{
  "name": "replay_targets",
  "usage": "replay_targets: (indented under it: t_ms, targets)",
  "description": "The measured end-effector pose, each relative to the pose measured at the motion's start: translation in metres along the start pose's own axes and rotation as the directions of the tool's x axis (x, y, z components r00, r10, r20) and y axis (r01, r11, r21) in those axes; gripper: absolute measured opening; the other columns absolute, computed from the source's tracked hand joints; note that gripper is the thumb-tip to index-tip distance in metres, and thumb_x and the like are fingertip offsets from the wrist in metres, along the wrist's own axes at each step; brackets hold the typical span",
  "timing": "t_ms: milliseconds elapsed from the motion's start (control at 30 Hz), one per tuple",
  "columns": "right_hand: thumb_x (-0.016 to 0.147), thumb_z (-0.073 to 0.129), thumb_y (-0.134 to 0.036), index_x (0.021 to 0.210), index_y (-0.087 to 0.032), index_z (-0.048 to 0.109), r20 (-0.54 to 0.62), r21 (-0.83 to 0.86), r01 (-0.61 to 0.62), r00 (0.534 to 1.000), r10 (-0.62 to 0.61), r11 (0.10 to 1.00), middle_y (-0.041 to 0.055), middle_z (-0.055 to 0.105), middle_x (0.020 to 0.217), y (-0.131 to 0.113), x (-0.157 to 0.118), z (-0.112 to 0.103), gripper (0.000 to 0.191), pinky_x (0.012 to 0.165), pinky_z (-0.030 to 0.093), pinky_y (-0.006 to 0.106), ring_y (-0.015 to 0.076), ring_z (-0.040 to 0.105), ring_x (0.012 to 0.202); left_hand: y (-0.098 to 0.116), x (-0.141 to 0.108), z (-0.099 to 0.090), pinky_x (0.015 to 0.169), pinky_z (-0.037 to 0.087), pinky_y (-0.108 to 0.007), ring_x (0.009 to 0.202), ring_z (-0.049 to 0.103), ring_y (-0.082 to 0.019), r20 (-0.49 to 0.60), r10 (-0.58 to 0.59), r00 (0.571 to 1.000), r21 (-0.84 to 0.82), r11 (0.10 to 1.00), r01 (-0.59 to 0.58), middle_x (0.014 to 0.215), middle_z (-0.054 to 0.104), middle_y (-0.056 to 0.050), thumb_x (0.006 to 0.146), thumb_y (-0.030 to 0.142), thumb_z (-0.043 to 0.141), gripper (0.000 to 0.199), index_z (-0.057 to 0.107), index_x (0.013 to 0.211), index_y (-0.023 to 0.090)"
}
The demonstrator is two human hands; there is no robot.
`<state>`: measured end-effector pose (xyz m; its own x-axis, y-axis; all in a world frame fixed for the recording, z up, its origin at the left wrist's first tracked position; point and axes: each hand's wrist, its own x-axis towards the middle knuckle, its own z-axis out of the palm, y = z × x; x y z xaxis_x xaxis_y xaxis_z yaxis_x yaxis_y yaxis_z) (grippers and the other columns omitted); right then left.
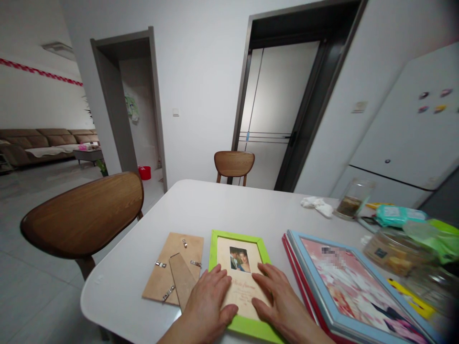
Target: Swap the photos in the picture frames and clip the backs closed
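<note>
A light green picture frame (265, 257) lies on the white table (229, 205), with a cream paper insert (245, 294) and a small photo (240, 259) inside its border. My left hand (210, 296) rests on its left side, fingers stretched out over the insert. On the right side my right hand (278, 296) lies with fingers spread, thumb and fingertips on the insert. Just left of the frame is a wooden backing board (159, 282) with metal clips and a fold-out stand (181, 274), partly covered by my left hand.
To the right, a blue-framed picture (304, 258) lies on top of a red one (292, 263). Beyond it stand a glass of tea (349, 205), crumpled tissue (317, 206), a wipes pack (396, 215) and a clear food container (387, 251). Wooden chairs (89, 210) flank the table's left and far sides.
</note>
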<state>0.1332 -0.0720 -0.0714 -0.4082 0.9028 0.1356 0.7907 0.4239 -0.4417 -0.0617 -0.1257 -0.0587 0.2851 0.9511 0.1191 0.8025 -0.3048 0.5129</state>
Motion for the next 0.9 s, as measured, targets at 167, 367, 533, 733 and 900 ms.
replay_targets:
  t_ms: [167, 367, 533, 733, 900]
  targets:
    - [0.069, 0.046, -0.028, 0.1, -0.014, 0.06, -0.048, -0.109, -0.047, 0.998, 0.042, 0.993, 0.0143, 0.047, 0.119, -0.016, 0.004, 0.001, 0.036, 0.092, 0.027, 0.044, 0.0286, 0.035, 0.113, -0.02, -0.021, -0.023, 0.101, 0.02, -0.042, 0.123, 0.024, -0.022, -0.076, -0.056, 0.996, 0.069, 0.996, 0.062, 0.133, 0.03, -0.009, 0.074, 0.029, 0.05, 0.052, 0.037, 0.123, 0.017]
    - [0.069, 0.051, -0.029, 0.101, -0.021, 0.056, -0.053, 0.021, 0.208, 0.977, -0.206, 0.978, 0.0067, 0.054, 0.107, -0.089, 0.01, 0.018, 0.034, 0.087, 0.028, 0.038, 0.023, 0.043, 0.1, -0.07, -0.065, -0.046, 0.1, 0.022, -0.043, 0.122, 0.024, -0.027, -0.127, -0.292, 0.948, 0.176, 0.934, 0.311, 0.133, 0.029, -0.014, 0.062, 0.025, 0.061, 0.064, 0.04, 0.121, 0.014]
    - [0.057, 0.061, -0.039, 0.091, -0.019, 0.056, 0.006, -0.009, 0.238, 0.971, -0.238, 0.971, 0.0079, 0.056, 0.09, -0.135, 0.021, 0.05, 0.039, 0.079, 0.031, 0.042, 0.0259, 0.045, 0.087, -0.083, -0.079, -0.048, 0.099, 0.025, -0.038, 0.121, 0.027, -0.024, -0.142, -0.324, 0.935, 0.16, 0.925, 0.344, 0.132, 0.031, -0.013, 0.067, 0.026, 0.056, 0.058, 0.04, 0.121, 0.012]
    - [0.059, 0.05, -0.014, 0.101, -0.018, 0.051, -0.051, 0.219, 0.201, 0.98, -0.194, 0.955, 0.0074, 0.052, 0.096, -0.144, 0.028, 0.058, 0.042, 0.081, 0.036, 0.034, 0.021, 0.045, 0.091, -0.093, -0.081, -0.041, 0.097, 0.029, -0.039, 0.118, 0.032, -0.025, -0.231, -0.253, 0.939, 0.126, 0.95, 0.286, 0.129, 0.036, -0.011, 0.066, 0.03, 0.059, 0.056, 0.044, 0.118, 0.018]
    - [0.057, 0.049, -0.012, 0.1, -0.016, 0.051, -0.11, 0.397, 0.226, 0.974, -0.199, 0.89, 0.007, 0.053, 0.098, -0.142, 0.02, 0.024, 0.043, 0.085, 0.037, 0.033, 0.0184, 0.047, 0.093, -0.088, -0.077, -0.045, 0.097, 0.03, -0.039, 0.119, 0.03, -0.023, -0.345, -0.069, 0.936, 0.197, 0.97, 0.143, 0.132, 0.033, -0.007, 0.073, 0.029, 0.052, 0.049, 0.04, 0.121, 0.022]
